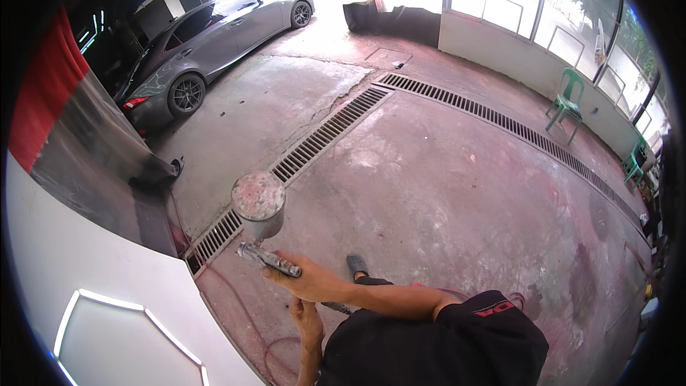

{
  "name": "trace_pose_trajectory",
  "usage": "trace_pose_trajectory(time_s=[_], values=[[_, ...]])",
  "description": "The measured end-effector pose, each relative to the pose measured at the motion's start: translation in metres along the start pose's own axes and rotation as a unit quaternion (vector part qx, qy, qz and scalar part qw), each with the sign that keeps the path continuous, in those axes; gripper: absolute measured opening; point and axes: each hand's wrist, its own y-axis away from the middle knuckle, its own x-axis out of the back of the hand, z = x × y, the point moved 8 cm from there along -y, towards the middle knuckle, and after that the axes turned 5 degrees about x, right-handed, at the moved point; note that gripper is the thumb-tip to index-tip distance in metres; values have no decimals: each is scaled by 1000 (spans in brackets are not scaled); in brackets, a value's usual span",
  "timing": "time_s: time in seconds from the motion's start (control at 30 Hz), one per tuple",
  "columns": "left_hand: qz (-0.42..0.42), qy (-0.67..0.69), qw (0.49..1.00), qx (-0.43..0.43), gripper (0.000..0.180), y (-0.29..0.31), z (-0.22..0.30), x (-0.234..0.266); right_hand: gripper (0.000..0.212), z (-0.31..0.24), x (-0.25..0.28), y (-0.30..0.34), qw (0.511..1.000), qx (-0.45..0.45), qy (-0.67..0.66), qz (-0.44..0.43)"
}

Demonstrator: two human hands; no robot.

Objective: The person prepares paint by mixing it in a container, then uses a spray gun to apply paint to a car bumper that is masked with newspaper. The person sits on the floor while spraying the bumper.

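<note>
The right hand (309,282) is closed around the grip of a spray gun (266,256), whose round metal cup (259,200) stands upright on top and whose nozzle points left toward a white car panel (86,271). The left hand (309,318) hangs lower, just under the right wrist; whether it is closed on anything cannot be told, though a dark fitting and a red hose (239,307) run close beside it. The gun sits near the panel's edge without touching it. Judged from this pose, the step in hand is spraying or lining up a pass along the panel; the next move seems to call for a steady sweep with the nozzle square to the surface and the hose clear of the feet. Beyond lie a concrete floor (443,193), a long drain grate (321,136), a grey car (207,36) and a green chair (567,100). No spray mist is discernible; the panel is cut off at the left rim, and the trigger finger is hidden.
</note>
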Motion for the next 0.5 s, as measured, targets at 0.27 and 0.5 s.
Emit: trace_pose_trajectory(time_s=[0.27, 0.5], values=[[32, -12, 999, -10, 26, -360, 79, 22, 46, -32, 52, -371, 997, -2, -33, -72], [-63, -76, 995, 7, 28, -691, 90, 80, 35, 9, 96, -691, 1000, 19, 6, -7]])
